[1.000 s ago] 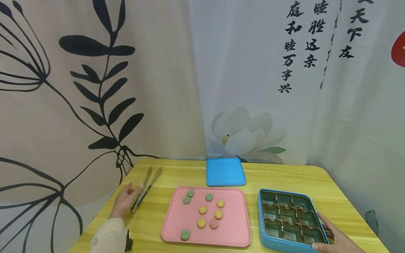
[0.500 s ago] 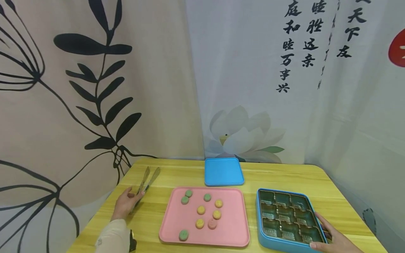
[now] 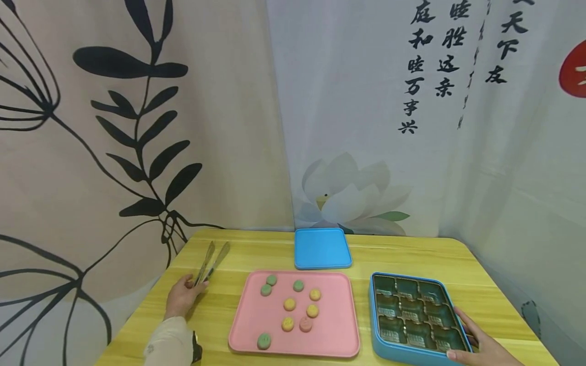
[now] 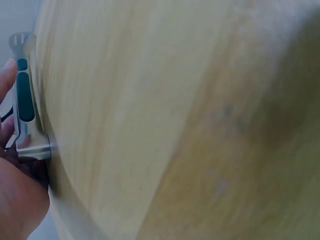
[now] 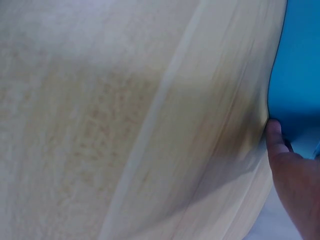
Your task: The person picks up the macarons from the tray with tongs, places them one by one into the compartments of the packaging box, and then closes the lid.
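Observation:
At the left of the table in the head view, my left hand (image 3: 185,295) grips the handle end of metal tongs (image 3: 222,254). Their arms spread apart and point away from me. The left wrist view shows dark green grip inserts on the tongs (image 4: 25,97), with fingers and palm around them. My right hand (image 3: 480,343) holds the near right corner of a blue box (image 3: 398,352), thumb at the front and fingers along the side. Inside is a dark insert divided into compartments. In the right wrist view one fingertip (image 5: 273,127) touches the box wall near the table.
A pink tray (image 3: 331,333) lies between the hands. It bears several green pastries (image 3: 263,341), several yellow pastries (image 3: 287,324) and one pink pastry (image 3: 305,324), all small and round. Behind it lies a flat blue tray or lid (image 3: 322,249). A printed curtain (image 3: 238,127) hangs behind the table.
My left hand has moved from beside the tongs to around their handle end. The right hand stays on the box. The head view has shifted slightly.

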A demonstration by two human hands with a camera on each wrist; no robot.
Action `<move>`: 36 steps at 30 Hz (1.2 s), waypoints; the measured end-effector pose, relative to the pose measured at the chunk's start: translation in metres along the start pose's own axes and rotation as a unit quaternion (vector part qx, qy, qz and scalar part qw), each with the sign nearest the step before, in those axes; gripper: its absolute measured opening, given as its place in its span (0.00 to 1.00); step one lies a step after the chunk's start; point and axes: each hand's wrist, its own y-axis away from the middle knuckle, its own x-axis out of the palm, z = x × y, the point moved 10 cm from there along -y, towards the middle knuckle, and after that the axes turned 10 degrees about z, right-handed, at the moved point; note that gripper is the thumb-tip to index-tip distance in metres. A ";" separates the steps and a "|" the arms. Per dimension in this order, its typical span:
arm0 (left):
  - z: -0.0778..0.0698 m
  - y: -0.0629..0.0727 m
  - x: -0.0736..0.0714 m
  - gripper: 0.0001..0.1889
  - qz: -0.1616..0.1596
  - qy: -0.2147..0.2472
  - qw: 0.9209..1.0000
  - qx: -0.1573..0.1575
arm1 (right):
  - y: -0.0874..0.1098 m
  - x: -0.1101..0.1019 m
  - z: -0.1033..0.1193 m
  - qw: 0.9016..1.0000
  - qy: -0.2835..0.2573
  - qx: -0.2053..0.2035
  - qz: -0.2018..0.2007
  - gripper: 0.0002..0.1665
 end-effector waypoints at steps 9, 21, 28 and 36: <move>0.005 -0.002 0.000 0.38 -0.019 -0.008 1.000 -0.015 | 0.000 0.001 0.000 1.000 0.006 0.005 -0.006 0.56; 0.007 -0.004 -0.003 0.28 -0.062 -0.042 0.997 -0.011 | -0.001 0.001 -0.001 1.000 0.007 0.000 -0.005 0.57; 0.005 -0.003 -0.002 0.27 -0.066 -0.044 0.997 -0.006 | 0.000 0.001 -0.002 1.000 0.005 0.005 -0.012 0.57; 0.004 -0.003 -0.003 0.26 -0.069 -0.048 0.996 0.011 | 0.000 0.001 -0.001 1.000 0.010 0.000 -0.004 0.56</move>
